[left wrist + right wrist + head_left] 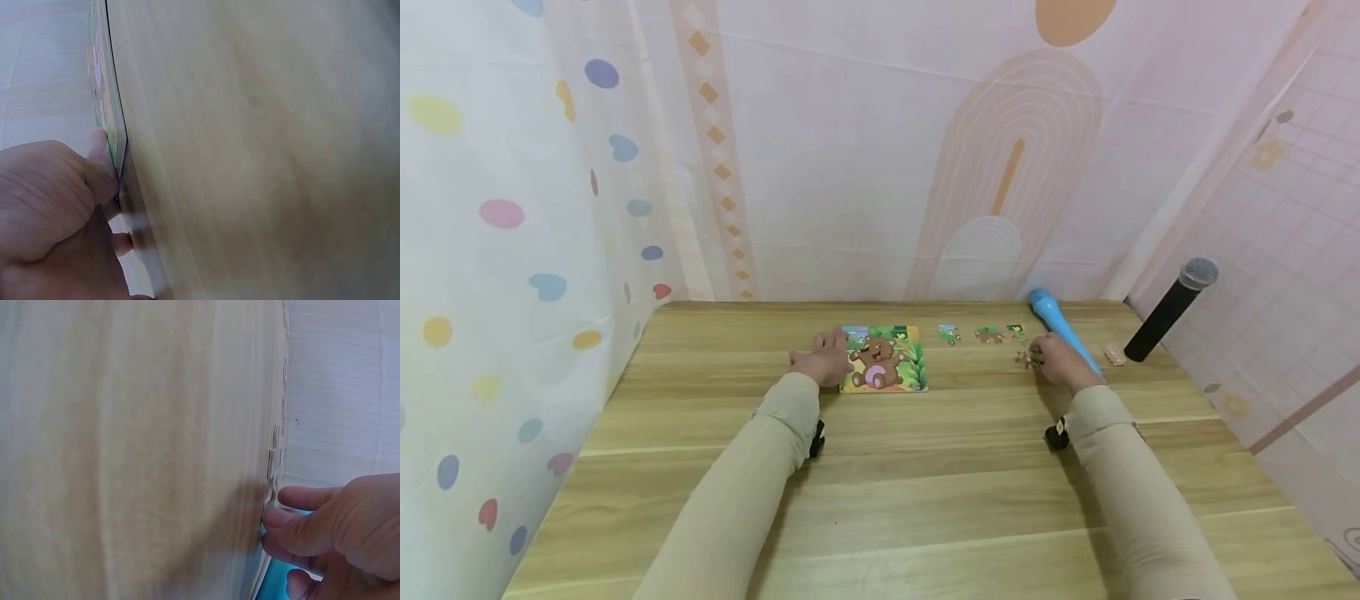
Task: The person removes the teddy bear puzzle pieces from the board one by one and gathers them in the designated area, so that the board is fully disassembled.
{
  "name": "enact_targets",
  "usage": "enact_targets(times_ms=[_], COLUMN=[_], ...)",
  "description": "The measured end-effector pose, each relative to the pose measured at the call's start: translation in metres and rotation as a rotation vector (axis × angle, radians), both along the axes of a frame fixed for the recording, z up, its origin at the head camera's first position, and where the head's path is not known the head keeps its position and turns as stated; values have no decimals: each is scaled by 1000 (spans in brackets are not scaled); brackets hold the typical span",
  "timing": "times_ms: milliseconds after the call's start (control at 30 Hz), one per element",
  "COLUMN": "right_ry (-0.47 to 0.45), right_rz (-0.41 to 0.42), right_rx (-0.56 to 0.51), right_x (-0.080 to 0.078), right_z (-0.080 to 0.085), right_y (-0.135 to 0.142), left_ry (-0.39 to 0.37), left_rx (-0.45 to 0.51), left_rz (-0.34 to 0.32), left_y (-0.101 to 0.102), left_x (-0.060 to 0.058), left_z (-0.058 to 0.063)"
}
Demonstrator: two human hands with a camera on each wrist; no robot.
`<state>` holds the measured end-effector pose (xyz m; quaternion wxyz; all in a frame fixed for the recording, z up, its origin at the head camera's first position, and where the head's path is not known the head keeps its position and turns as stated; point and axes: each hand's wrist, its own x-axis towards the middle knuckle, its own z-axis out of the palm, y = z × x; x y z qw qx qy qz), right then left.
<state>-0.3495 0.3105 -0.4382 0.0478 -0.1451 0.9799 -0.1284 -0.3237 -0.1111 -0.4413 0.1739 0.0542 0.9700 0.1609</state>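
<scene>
In the head view, your left hand (822, 360) lies at the left edge of the bear puzzle (880, 367), with its fingers spread and rather straight. So the bear puzzle is just to the right of this hand, flat on the wooden table (880, 500). Your right hand (1060, 362) reaches down to a small group of puzzle pieces (1028, 359), which are at its fingertips. Between your two hands, nearer to the right one, more loose pieces (988, 335) are lying in a row. The blue microphone (1063, 327) passes just behind your right hand; farther to the right of it are a small pale object (1114, 356) and an upright, tilted black microphone (1165, 317).

In the left wrist view, your left thumb is against the side of the bear puzzle at its corner, and one fingertip shows beside the thumb.

In the right wrist view, your right thumb and fingers are bent close together near the piece edges. I cannot tell if they pinch a piece. The blue microphone shows below these fingers.
</scene>
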Motion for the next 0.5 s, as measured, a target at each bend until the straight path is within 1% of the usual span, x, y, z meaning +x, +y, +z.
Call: enact_targets(times_ms=[100, 233, 333, 400, 500], right_ry=[8, 80, 136, 148, 186], right_rz=[-5, 1, 2, 5, 35], right_rx=[6, 22, 41, 36, 25], right_x=[0, 2, 2, 3, 2], right_z=[0, 2, 8, 12, 16], right_y=[-1, -8, -20, -30, -47], left_ry=[2, 10, 17, 17, 14], left_rx=[19, 33, 36, 36, 41], left_rz=[-2, -14, -20, -23, -26], left_y=[-1, -2, -1, -1, -1], left_x=[1, 0, 0, 0, 1], left_z=[1, 1, 1, 0, 1])
